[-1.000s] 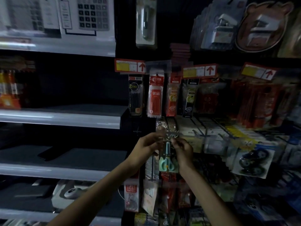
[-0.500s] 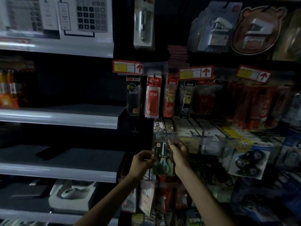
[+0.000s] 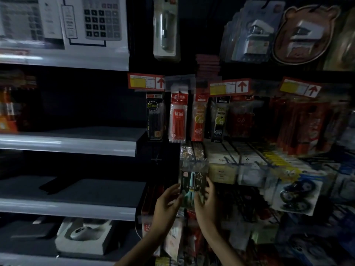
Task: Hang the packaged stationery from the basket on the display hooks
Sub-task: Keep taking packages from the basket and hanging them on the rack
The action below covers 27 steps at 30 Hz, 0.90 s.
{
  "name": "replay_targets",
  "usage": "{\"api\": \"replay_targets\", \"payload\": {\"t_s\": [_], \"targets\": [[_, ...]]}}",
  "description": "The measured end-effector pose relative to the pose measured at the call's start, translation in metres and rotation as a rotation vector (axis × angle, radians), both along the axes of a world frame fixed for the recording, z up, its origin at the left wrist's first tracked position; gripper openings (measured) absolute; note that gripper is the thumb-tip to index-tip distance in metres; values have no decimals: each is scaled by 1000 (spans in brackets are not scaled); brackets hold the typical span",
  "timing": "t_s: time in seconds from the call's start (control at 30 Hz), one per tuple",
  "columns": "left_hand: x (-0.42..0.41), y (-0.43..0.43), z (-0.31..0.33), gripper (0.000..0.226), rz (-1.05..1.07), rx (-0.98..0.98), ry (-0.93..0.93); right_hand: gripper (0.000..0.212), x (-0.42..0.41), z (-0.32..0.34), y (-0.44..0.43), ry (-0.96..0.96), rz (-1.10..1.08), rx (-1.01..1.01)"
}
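A dark blister pack of teal scissors (image 3: 192,182) hangs upright at the front of a display hook (image 3: 194,162), low in the middle of the pegboard. My left hand (image 3: 166,207) pinches the pack's lower left edge between thumb and fingers. On the other side, my right hand (image 3: 207,205) has its fingers over the lower right corner. The pack's top sits under a clear price-tag flap. The basket is not in view.
Pen refill packs (image 3: 178,118) hang on the row above under red-and-yellow price tags (image 3: 146,83). Boxed goods and tape packs (image 3: 294,192) crowd the hooks to the right. Grey shelves (image 3: 67,144) run along the left, with calculators (image 3: 99,18) on top. More packs hang below my hands.
The view has shifted slightly. Both hands have slid down from the pack's top to its lower edges, and the pack now hangs higher, against the hook.
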<state>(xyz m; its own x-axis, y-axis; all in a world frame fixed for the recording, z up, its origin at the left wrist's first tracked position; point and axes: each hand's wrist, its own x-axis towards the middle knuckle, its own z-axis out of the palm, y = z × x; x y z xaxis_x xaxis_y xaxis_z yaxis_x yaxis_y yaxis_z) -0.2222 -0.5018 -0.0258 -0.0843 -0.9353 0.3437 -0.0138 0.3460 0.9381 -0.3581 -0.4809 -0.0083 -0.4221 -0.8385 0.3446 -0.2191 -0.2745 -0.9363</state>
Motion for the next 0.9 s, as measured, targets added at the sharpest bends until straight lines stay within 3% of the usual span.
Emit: {"api": "replay_targets", "payload": {"t_s": [0.13, 0.3, 0.67, 0.9], "targets": [[-2, -4, -6, 58, -34, 0, -3, 77, -1, -1, -1, 60, 52, 58], [-9, -18, 4, 37, 7, -7, 44, 82, -8, 12, -22, 82, 63, 124], [-21, -36, 15, 35, 120, 12, 58, 76, -8, 22, -46, 254, -106, 193], [-25, -47, 8, 31, 239, 27, 35, 70, -9, 3, -51, 182, -131, 213]]}}
